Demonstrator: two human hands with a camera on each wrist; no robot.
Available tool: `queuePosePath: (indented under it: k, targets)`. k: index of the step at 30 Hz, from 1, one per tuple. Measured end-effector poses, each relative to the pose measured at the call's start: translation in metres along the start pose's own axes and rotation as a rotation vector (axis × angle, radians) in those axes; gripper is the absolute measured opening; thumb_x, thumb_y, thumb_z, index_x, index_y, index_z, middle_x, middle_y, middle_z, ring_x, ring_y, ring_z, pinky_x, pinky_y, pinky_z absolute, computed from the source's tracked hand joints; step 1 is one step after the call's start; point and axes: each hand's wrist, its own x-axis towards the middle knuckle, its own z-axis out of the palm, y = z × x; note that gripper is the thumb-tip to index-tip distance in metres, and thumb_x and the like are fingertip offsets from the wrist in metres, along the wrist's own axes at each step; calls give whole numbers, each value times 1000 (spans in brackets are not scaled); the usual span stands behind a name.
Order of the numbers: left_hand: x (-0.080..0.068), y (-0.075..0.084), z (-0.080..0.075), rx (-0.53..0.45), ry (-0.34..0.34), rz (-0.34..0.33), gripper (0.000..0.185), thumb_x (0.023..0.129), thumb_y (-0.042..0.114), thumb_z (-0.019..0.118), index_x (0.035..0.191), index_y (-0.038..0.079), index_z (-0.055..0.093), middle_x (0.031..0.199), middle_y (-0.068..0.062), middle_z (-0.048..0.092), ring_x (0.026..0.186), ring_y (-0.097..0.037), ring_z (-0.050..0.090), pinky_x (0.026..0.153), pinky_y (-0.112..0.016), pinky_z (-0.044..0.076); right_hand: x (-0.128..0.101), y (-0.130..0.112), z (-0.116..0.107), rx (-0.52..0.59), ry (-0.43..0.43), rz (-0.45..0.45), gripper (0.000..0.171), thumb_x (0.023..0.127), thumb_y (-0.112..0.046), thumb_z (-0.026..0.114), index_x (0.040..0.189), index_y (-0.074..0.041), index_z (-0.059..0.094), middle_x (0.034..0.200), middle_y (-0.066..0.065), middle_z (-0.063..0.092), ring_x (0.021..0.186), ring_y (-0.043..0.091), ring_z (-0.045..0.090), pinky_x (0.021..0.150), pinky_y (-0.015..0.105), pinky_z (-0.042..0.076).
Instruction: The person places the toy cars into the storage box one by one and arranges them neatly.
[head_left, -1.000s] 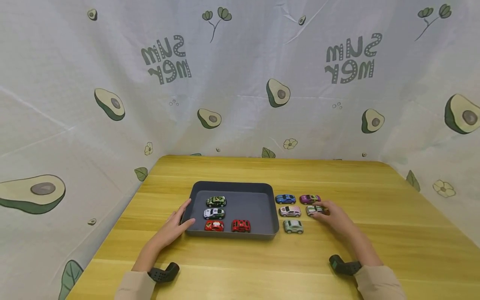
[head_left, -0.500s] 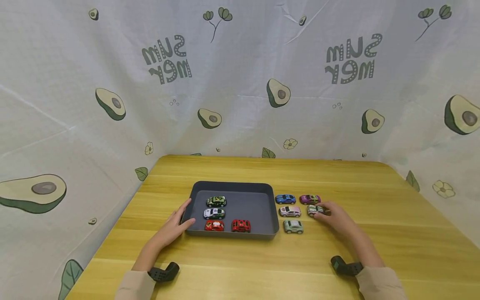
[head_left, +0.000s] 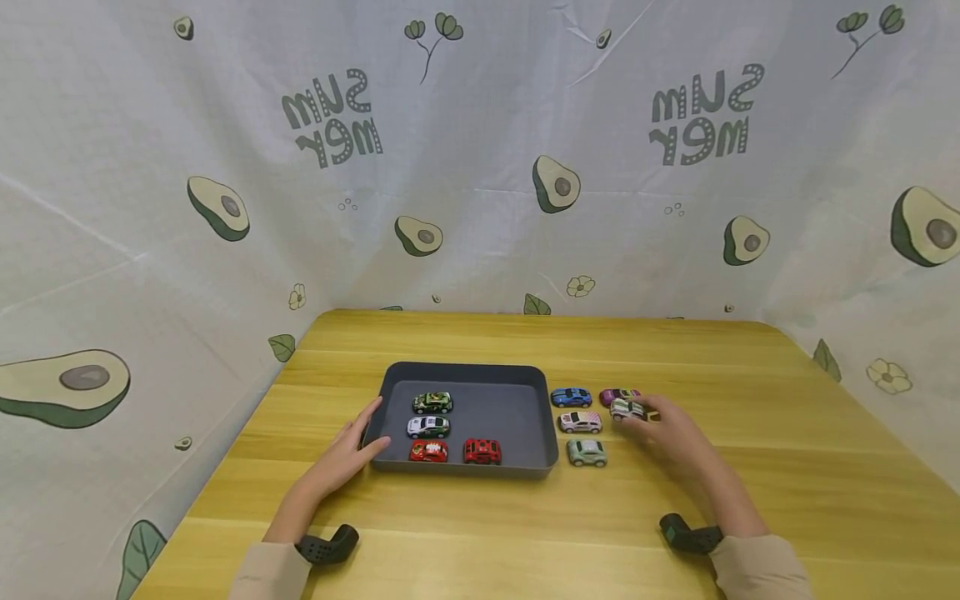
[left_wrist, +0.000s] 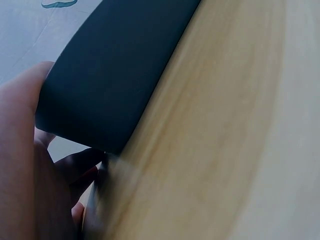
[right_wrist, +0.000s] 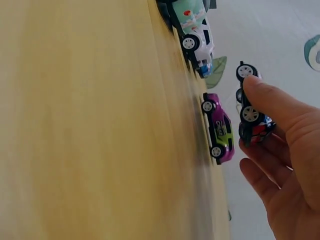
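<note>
On the wooden table (head_left: 750,467) we record a dark grey tray (head_left: 517,375) holding four toy cars: a green one (head_left: 432,403), a white one (head_left: 428,427) and two red ones (head_left: 428,452) (head_left: 482,452). Our left hand (head_left: 352,446) rests against the tray's left wall, fingers straight, thumb at the near corner, gripping nothing. Our right hand (head_left: 671,433) pinches a white-and-green toy car (head_left: 627,408) between thumb and fingertips, raised off the tabletop, just in front of the purple car (head_left: 617,393). Right of the tray, standing on the table: a blue car (head_left: 571,397), a pink-and-white car (head_left: 580,422) and a pale green car (head_left: 587,452). Behind hangs an avocado-print cloth (head_left: 480,150).
</note>
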Motion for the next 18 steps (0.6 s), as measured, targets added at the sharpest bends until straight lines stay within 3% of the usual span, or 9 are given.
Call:
queuePosePath:
  k: [9, 18]
  targets:
    - [1, 0, 0, -7, -2, -2, 69, 91, 41, 48, 147, 27, 10, 152, -16, 13, 137, -48, 4, 101, -70, 8, 8, -20, 9, -75, 110, -128, 45, 86, -24, 62, 116, 8, 55, 111, 28, 57, 100, 41, 54, 84, 52, 44]
    - [0, 0, 0, -10, -9, -12, 69, 92, 41, 47, 147, 27, 9, 152, -17, 13, 136, -49, 1, 101, -70, 7, 16, -43, 19, -61, 125, -182, 42, 85, -22, 63, 115, 6, 57, 108, 25, 59, 95, 36, 57, 82, 49, 46]
